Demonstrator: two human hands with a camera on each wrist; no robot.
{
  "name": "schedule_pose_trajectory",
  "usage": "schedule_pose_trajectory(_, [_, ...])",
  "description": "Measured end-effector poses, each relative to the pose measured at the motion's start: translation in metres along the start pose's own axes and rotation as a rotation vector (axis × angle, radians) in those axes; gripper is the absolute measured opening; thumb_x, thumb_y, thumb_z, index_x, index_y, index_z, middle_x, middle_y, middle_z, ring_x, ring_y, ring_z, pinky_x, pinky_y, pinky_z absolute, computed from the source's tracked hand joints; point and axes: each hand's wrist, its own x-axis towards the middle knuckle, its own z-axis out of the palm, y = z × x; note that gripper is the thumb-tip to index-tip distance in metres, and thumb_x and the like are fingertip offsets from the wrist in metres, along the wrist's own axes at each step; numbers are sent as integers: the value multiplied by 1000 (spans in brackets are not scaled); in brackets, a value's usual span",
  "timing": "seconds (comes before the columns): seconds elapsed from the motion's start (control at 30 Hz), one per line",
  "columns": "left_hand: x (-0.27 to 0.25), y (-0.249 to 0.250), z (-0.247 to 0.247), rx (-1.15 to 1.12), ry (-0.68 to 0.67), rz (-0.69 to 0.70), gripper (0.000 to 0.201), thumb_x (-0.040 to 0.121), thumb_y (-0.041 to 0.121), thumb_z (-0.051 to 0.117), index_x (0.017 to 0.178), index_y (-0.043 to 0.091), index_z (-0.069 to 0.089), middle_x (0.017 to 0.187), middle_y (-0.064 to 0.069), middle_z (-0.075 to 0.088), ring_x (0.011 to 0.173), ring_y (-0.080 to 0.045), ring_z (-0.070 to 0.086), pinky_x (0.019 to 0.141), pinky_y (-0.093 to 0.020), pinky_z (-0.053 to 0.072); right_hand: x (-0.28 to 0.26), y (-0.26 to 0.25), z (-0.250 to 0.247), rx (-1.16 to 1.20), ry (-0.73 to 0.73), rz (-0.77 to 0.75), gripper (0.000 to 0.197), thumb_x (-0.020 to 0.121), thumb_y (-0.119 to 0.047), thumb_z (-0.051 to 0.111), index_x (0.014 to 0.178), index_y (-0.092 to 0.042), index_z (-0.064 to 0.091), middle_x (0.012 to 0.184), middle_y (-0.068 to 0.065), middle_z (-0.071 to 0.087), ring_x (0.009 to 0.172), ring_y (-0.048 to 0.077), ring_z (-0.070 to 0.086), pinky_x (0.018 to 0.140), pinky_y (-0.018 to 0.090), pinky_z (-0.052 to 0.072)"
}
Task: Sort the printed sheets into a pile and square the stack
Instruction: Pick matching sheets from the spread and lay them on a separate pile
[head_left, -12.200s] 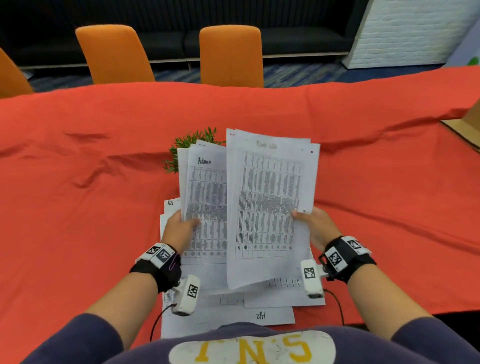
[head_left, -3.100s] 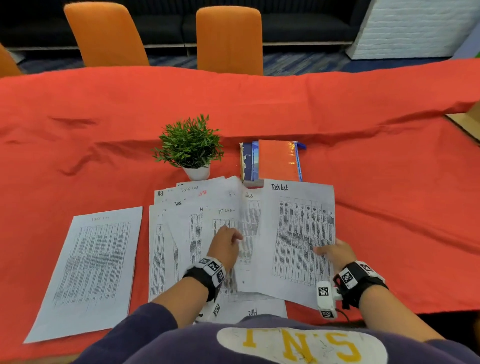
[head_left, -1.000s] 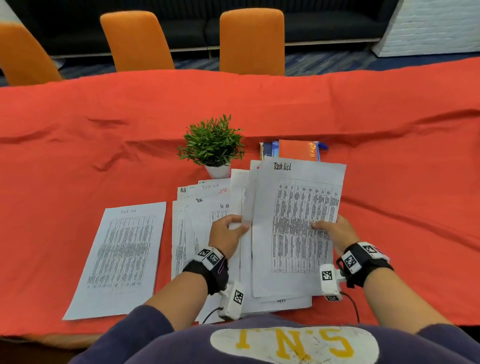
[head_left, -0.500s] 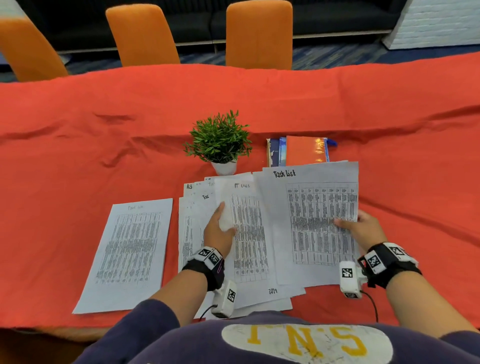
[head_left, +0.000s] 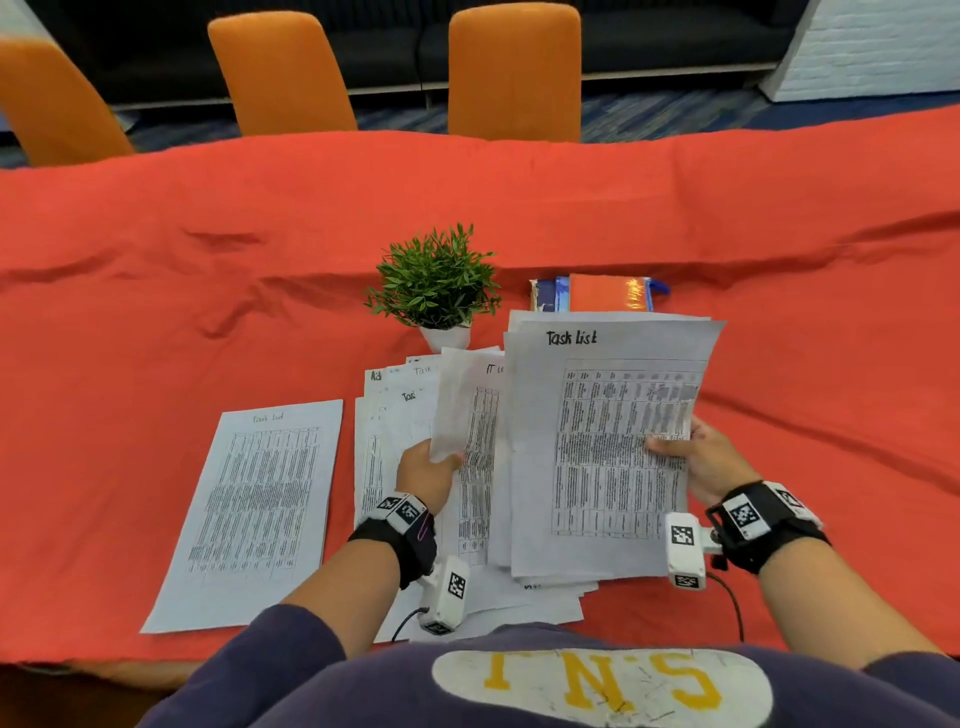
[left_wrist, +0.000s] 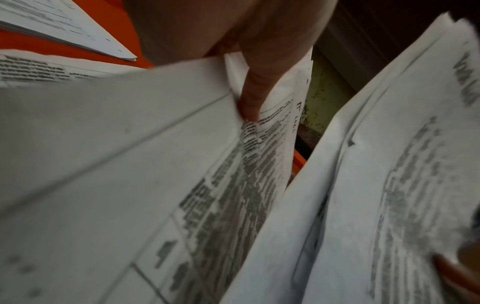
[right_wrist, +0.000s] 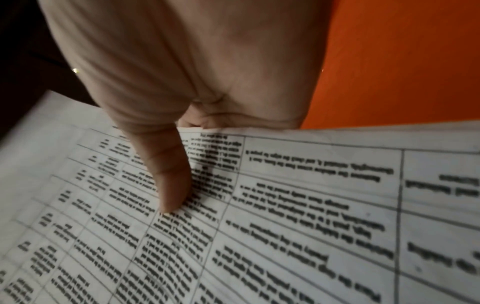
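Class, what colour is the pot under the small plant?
White pot; the head view shows it best.

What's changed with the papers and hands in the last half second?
The right hand has lifted its Task List sheets off the table and drawn them nearer. The left hand now pinches the IT sheet, raising its edge. The separate sheet at left, plant and books stayed put.

A single sheet lies flat toward the table's near edge, left of the fanned pile. Just right of the pile, a lifted bundle headed "Task List" overlaps it. Behind the pile stands a potted plant; right of the plant, behind the bundle, lie what seem to be books. Three chairs stand beyond the far edge.
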Motion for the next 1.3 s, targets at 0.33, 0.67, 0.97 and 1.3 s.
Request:
schedule_pose_trajectory(0.33, [-12,19,14,-291,-197,-40,21,79,26,72,99,20,71,102,-3,75,101,-27,69,91,-46,54,2,13,42,-170,23,5,33,87,-6,60,119,-13,54,129,1,56,119,18,50,109,40,30])
schedule_pose_trajectory(0.67, [-9,-9,26,39,-188,-42,8,90,18,57,98,18,60,105,0,63,89,-15,61,79,-27,50,3,27,31,-391,170,-6,37,81,5,66,115,-8,62,118,14,67,103,29,65,96,47,49])
schedule_pose_trajectory(0.97, [0,-58,13,616,89,-347,88,66,25,83,136,12,31,134,-15,32,126,-30,37,98,-37,45,-12,29,9,-279,292,-1,44,83,3,63,125,-6,57,119,5,63,104,23,59,92,35,41])
schedule_pose_trajectory(1.3, [1,-62,15,519,64,-81,48,85,0,55,130,13,45,115,-13,60,100,-28,61,85,-37,54,-14,32,11,-247,292,46,47,84,3,62,129,-6,54,131,9,59,108,22,55,96,37,37])
